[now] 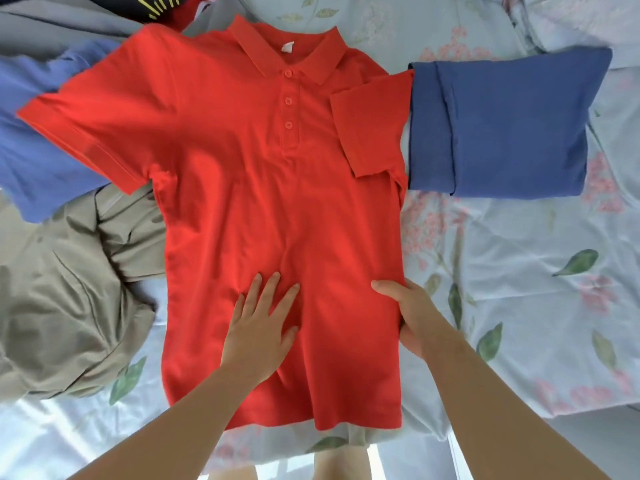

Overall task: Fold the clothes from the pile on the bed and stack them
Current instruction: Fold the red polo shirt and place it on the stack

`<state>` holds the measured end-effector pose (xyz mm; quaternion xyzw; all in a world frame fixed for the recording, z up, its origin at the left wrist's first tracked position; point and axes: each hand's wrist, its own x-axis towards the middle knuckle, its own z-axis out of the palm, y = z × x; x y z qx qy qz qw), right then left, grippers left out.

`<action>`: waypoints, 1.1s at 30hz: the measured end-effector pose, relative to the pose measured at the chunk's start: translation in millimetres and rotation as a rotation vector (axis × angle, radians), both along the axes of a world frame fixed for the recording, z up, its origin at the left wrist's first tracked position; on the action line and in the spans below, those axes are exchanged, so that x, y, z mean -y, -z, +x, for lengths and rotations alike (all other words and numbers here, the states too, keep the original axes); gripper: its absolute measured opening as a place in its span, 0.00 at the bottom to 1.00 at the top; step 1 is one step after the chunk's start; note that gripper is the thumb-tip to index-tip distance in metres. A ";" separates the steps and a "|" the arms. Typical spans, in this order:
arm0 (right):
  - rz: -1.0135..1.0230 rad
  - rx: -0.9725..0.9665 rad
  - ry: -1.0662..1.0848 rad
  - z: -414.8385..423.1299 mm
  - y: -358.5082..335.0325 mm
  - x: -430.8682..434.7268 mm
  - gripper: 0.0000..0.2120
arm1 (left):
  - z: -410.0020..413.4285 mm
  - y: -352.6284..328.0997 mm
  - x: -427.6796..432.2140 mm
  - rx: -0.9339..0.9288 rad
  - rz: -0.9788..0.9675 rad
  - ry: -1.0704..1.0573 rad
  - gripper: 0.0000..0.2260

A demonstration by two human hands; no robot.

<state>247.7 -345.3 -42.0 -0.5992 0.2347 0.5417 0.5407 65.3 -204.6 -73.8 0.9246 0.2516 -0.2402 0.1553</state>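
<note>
A red polo shirt [242,174] lies face up on the bed, collar away from me. Its right side is folded inward, with the right sleeve lying over the chest; the left sleeve stretches out flat. My left hand [261,323] rests flat on the shirt's lower front, fingers spread. My right hand [407,313] grips the shirt's folded right edge near the hem, thumb on top. A folded dark blue garment [502,123] sits to the right of the shirt.
A rumpled khaki garment [69,289] lies at the left, with a lighter blue garment [41,161] above it. A dark garment with yellow print [159,5] sits at the top left. The floral bedsheet [519,289] spreads to the right.
</note>
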 end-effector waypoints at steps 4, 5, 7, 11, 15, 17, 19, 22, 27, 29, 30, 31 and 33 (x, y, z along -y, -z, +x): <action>0.094 -0.073 -0.049 -2.6 -4.7 1.6 0.15 | -8.4 -5.8 7.2 -0.048 -0.014 -0.024 0.28; 0.095 -0.064 -0.042 -2.5 -4.6 3.9 0.15 | -8.5 -5.3 8.7 -0.023 -0.015 -0.035 0.28; 0.048 -0.013 0.030 0.7 -2.3 10.9 0.17 | -9.3 -2.6 11.4 0.003 -0.020 -0.052 0.30; -0.420 0.478 -0.181 9.5 3.9 44.1 0.13 | -9.0 -5.1 13.7 -0.045 0.008 -0.054 0.31; -0.556 0.568 -0.408 2.3 7.4 70.7 0.09 | -9.0 -7.1 18.7 -0.097 0.009 -0.080 0.32; -0.432 0.453 -0.381 -6.3 9.2 74.7 0.07 | -10.9 -7.8 21.9 -0.107 0.013 -0.090 0.32; -0.407 0.458 -0.413 -10.3 10.9 79.6 0.07 | -14.1 -7.4 23.7 -0.101 0.004 -0.100 0.32; -0.348 0.389 -0.127 -10.5 10.9 88.7 0.09 | -18.9 -7.5 23.2 -0.084 -0.010 -0.101 0.33; -0.328 0.264 -0.326 -28.5 3.4 109.0 0.07 | -23.3 -4.9 23.2 -0.059 -0.001 -0.089 0.32; -0.472 0.316 -0.449 -38.1 5.2 121.8 0.06 | -23.0 -4.6 23.8 -0.056 -0.002 -0.098 0.32; -0.573 0.367 -0.442 -39.8 8.7 128.8 0.07 | -22.8 -4.7 24.2 -0.063 0.001 -0.098 0.32; -0.670 0.416 -0.456 -40.0 10.7 133.0 0.07 | -23.6 -4.3 24.5 -0.068 0.004 -0.097 0.32; -0.844 0.503 -0.563 -40.7 8.2 130.4 0.06 | -26.1 -5.2 24.2 -0.047 -0.013 -0.108 0.32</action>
